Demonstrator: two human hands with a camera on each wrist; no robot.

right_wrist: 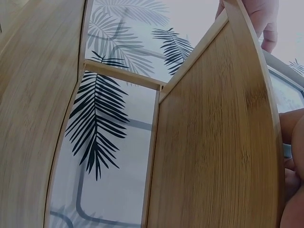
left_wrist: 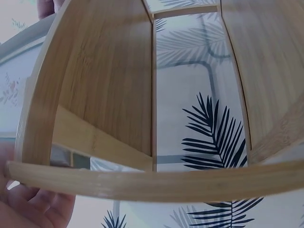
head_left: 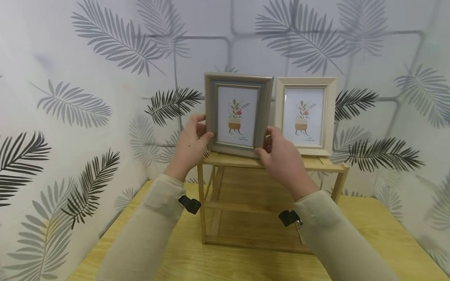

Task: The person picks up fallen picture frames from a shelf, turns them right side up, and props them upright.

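A grey-brown picture frame (head_left: pixel 239 115) with a flower-pot print stands slightly tilted at the top of a wooden shelf rack (head_left: pixel 256 187). My left hand (head_left: pixel 190 146) grips its lower left side, thumb in front. At the lower right corner my right hand (head_left: pixel 283 158) holds it, thumb on the front edge and fingers behind. A cream picture frame (head_left: pixel 306 117) with the same print stands upright on the rack to the right. In the left wrist view, the rack's boards (left_wrist: pixel 109 85) hide part of the hand. The right wrist view shows the rack's board (right_wrist: pixel 213 128) close up.
The rack stands on a yellow wood-grain table (head_left: pixel 225 261). Behind it rises a wall (head_left: pixel 123 97) with a leaf pattern. The rack has a lower shelf (head_left: pixel 256 228) beneath its top. Black straps circle both wrists.
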